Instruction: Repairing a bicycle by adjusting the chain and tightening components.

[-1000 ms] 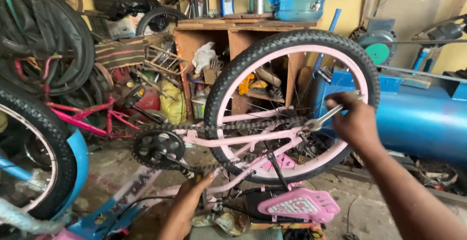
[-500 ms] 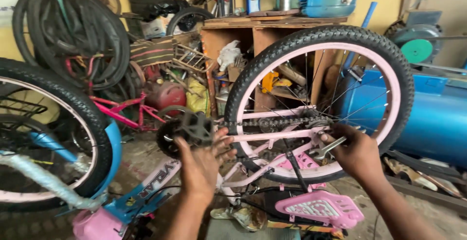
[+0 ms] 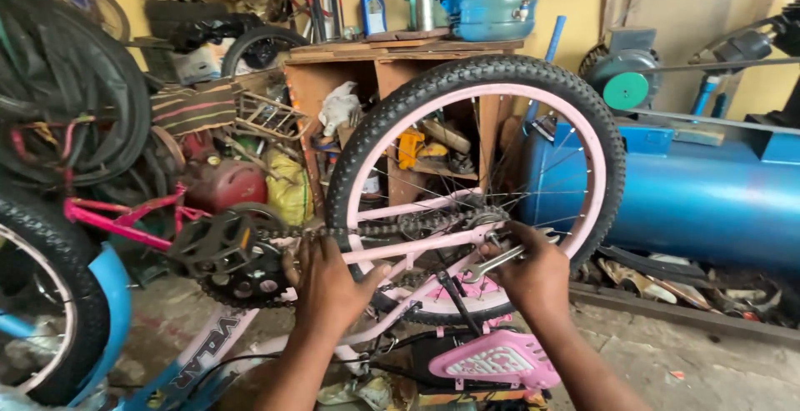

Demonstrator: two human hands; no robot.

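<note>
An upside-down pink bicycle fills the middle of the head view, its rear wheel (image 3: 379, 132) with black tyre and pink rim raised. My right hand (image 3: 533, 273) grips a metal wrench (image 3: 500, 258) placed at the rear axle (image 3: 486, 221). My left hand (image 3: 329, 282) rests on the pink frame tube (image 3: 417, 247) just below the chain (image 3: 333, 232), beside the black chainring and pedal (image 3: 225, 253). A pink chain guard (image 3: 496, 361) lies under my right wrist.
A second bicycle with a black tyre and blue mudguard (image 3: 100, 294) stands at the left. Behind are a wooden shelf (image 3: 400, 52) with bottles and clutter, hanging tyres (image 3: 67, 86), a large blue tank (image 3: 708, 194) on the right and scraps on the concrete floor.
The view came closer to the wheel. My left hand rose from below the frame to the tube by the chain. My right hand moved with the wrench from the rim edge down to the axle.
</note>
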